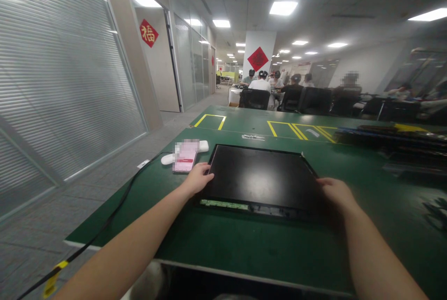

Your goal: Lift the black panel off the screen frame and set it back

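Note:
A black flat display panel (261,176) lies low over the green table, directly in front of me. Along its near edge runs a green circuit strip (224,204). My left hand (199,178) grips the panel's left side, thumb on top and fingers at the edge. On the opposite side my right hand (337,193) holds the right edge, its fingertips partly hidden by the panel. Whether the panel rests fully on the table or is slightly raised, I cannot tell. Just beyond my left hand is a phone (186,160) with a pink screen, resting on a white object (203,146).
Yellow tape outlines (288,129) mark the far part of the green table (244,237). Dark flat panels (387,139) are stacked at the right. A black cable (118,207) crosses the left edge. Several people (260,85) sit at tables beyond, near black chairs (254,99).

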Available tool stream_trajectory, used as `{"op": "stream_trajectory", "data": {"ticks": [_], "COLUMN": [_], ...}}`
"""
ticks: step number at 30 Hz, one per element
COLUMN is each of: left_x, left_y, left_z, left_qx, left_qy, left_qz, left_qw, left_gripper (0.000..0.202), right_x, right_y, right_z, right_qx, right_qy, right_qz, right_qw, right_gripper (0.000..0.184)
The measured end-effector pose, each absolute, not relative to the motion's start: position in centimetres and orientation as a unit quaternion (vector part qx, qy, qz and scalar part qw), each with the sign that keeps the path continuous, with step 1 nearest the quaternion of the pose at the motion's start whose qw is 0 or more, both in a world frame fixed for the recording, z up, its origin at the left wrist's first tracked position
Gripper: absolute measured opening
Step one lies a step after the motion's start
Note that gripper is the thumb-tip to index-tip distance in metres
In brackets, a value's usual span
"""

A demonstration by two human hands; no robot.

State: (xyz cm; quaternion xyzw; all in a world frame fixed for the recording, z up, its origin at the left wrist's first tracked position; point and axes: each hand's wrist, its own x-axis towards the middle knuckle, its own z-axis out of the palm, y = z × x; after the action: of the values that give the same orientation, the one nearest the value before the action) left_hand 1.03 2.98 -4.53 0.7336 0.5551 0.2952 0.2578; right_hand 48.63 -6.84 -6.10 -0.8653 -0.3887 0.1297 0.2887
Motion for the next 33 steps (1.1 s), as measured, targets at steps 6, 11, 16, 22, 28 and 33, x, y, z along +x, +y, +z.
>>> {"op": "stream_trajectory", "data": {"ticks": [6,11,16,22,28,33], "left_x": [1.1,1.0,0.8,0.7,0.6,0.6], "left_y": [2.8,3.0,3.2,3.2,3.1,3.0], "left_z": [-4.2,-4.6,-4.8,-4.7,-4.5,-4.4], "left_qx": [0.743,0.74,0.732,0.738,0.741,0.75], "left_qy": [0.562,0.554,0.556,0.543,0.54,0.541], "left_qz": [0.273,0.279,0.293,0.294,0.294,0.28], "left_qw": [0.24,0.262,0.262,0.271,0.27,0.256], "left_gripper": [0.035,0.034,0.033,0.032,0.032,0.033], "right_x": [49.0,49.4,49.7,49.7,49.5,49.4], "right_y": [-6.8,-6.7,-6.7,-6.7,-6.7,-6.8], "right_z": [-6.6,-7.1,-7.3,-7.3,-7.1,-7.0], "right_qx": [-0.857,-0.85,-0.836,-0.834,-0.839,-0.843], "right_qy": [-0.385,-0.388,-0.393,-0.399,-0.403,-0.394], "right_qz": [0.146,0.137,0.155,0.162,0.138,0.16], "right_qw": [0.311,0.329,0.35,0.344,0.339,0.33], "right_gripper": [0.047,0.039,0.031,0.032,0.031,0.033]}}
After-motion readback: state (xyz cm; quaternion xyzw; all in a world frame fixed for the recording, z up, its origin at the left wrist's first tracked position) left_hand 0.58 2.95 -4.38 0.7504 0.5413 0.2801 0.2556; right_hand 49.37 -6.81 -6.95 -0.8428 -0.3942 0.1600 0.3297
